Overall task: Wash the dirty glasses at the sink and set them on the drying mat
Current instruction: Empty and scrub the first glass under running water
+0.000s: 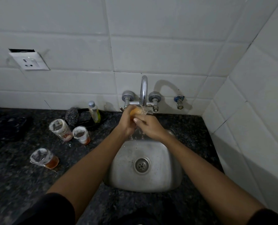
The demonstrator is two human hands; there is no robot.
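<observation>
- A clear glass (143,113) is held under the faucet (143,90), above the back edge of the steel sink (144,166); water runs over it and drips into the basin.
- An orange-yellow patch shows at the glass between the two hands; whether it is residue or a sponge cannot be told.
- The left hand (127,123) reaches in from the left, its grip clenched around the near-left side of the glass, fingers curled up toward the spout.
- The right hand (148,127) comes in from the right, thumb pointing left across the glass, its grip closed on the same glass.
- Both forearms are bare and stretch forward over the sink, dark sleeves at the bottom edge.
- Three dirty glasses (60,129) stand on the dark speckled counter (21,176) left of the sink, with white film on the walls and reddish-brown liquid at the bottom.
- A small bottle (94,112) stands near the wall behind them.
</observation>
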